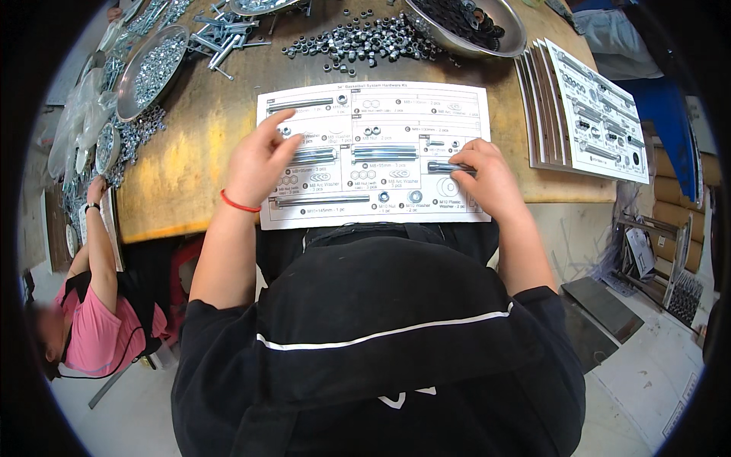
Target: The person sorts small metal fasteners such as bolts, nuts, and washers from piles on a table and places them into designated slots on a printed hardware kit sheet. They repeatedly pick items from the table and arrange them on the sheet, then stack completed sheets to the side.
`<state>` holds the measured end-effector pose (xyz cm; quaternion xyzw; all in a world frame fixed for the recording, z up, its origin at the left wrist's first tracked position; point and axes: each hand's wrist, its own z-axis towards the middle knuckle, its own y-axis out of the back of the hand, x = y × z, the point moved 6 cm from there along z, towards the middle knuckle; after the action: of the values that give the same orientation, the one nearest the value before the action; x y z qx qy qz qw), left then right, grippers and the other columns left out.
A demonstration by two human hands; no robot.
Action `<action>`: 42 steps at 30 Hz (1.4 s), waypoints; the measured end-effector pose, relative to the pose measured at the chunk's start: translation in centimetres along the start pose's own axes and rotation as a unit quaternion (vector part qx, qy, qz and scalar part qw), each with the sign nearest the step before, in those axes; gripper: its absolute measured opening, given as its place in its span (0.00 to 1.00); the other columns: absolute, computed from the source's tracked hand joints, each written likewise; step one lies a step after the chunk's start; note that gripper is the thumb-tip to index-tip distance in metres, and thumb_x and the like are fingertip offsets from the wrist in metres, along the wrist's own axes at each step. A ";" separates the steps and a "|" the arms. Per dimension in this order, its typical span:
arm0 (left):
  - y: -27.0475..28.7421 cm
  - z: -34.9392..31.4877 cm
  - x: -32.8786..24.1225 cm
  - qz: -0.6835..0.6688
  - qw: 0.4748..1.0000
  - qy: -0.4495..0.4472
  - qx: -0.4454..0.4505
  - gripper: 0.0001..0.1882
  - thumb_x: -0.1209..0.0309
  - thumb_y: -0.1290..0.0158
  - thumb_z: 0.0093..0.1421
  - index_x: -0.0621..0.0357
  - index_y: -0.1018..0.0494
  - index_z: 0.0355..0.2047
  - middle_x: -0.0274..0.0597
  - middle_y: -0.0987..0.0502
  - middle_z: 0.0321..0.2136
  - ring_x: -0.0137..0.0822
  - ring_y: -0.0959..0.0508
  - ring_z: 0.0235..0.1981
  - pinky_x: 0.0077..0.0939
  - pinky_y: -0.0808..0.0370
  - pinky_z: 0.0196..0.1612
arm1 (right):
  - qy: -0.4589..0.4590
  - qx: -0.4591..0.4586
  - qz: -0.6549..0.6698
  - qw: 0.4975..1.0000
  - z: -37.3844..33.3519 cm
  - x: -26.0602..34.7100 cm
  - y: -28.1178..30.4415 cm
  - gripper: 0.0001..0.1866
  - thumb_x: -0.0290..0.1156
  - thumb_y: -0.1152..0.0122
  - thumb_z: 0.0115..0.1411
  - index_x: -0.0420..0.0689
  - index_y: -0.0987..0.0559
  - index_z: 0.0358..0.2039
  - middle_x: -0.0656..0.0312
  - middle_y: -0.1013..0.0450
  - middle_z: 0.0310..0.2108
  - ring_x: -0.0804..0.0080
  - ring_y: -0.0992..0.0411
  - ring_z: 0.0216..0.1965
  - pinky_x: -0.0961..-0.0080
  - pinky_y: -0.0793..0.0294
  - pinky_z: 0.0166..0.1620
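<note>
One pair of bare hands over a white printed card sheet [449, 215], laid flat, ruled into boxes and carrying loose hardware. Right hand [491, 177]: thumb and fingers bent close together, tips touching the right end of a small group of short, silvery metal bolts [439, 167] in a right-hand box; whether these are pinched or merely touched cannot be told. Left hand [260, 164]: thumb and forefinger spread apart over the sheet's left side, beside a bundle of silvery metal bolts [324, 155] partly covered by it; a small item in the finger gap is too small to identify. A similar bundle of longer bolts [384, 154] lies between the hands, clear of both. Lower edge of sheet: near a black cap [381, 305], which conceals the lap. Surface: worn, yellowish wooden table [228, 99], bearing a heap of silvery nuts [369, 42], a steel bowl of black rings [514, 38], cut off above, and upright printed cards [590, 114]. Room: pale floor, a co-worker in a pink top [99, 327] at left.
</note>
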<state>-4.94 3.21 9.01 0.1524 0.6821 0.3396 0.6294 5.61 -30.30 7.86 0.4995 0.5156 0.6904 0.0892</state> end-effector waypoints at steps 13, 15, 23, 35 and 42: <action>4.2 -2.8 10.8 0.129 0.952 0.148 -0.235 0.13 0.64 0.44 0.61 0.51 0.22 0.44 0.35 0.26 0.19 0.29 0.27 0.21 0.25 0.30 0.28 | 0.083 -0.220 -0.042 0.971 10.4 -0.2 9.6 0.07 0.27 0.37 0.54 0.41 0.19 0.34 0.55 0.24 0.38 0.55 0.28 0.45 0.63 0.29 0.50; 4.0 -2.2 10.0 0.154 0.949 0.145 -0.235 0.11 0.64 0.44 0.60 0.51 0.21 0.42 0.35 0.24 0.20 0.29 0.25 0.22 0.25 0.29 0.28 | 0.044 -0.216 -0.123 0.968 15.6 -2.2 11.0 0.10 0.30 0.38 0.55 0.45 0.18 0.39 0.54 0.24 0.39 0.54 0.27 0.45 0.63 0.28 0.49; 4.0 -2.4 11.2 0.097 0.953 0.158 -0.240 0.09 0.65 0.45 0.60 0.52 0.21 0.39 0.37 0.20 0.24 0.29 0.21 0.25 0.24 0.26 0.31 | -0.095 0.066 -0.296 0.948 27.7 -8.9 7.2 0.17 0.34 0.33 0.51 0.51 0.18 0.44 0.54 0.23 0.45 0.56 0.25 0.49 0.63 0.27 0.52; 4.2 -2.4 11.3 0.088 0.953 0.153 -0.246 0.09 0.65 0.45 0.60 0.53 0.21 0.39 0.36 0.19 0.26 0.30 0.20 0.27 0.24 0.26 0.33 | -0.075 -0.028 -0.257 0.963 27.7 -10.5 7.9 0.14 0.25 0.44 0.54 0.48 0.17 0.40 0.49 0.23 0.43 0.53 0.25 0.46 0.63 0.27 0.51; 4.1 -2.2 11.3 0.109 0.951 0.164 -0.237 0.10 0.64 0.46 0.60 0.51 0.22 0.39 0.38 0.20 0.26 0.34 0.21 0.26 0.26 0.26 0.32 | -0.039 -0.039 -0.204 0.977 27.3 -11.1 8.4 0.20 0.23 0.42 0.52 0.50 0.19 0.46 0.50 0.23 0.44 0.54 0.26 0.48 0.64 0.28 0.52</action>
<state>-9.79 12.77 3.07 0.0147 0.6548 0.5784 0.4863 35.59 -24.19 7.07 0.4063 0.5754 0.6575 0.2674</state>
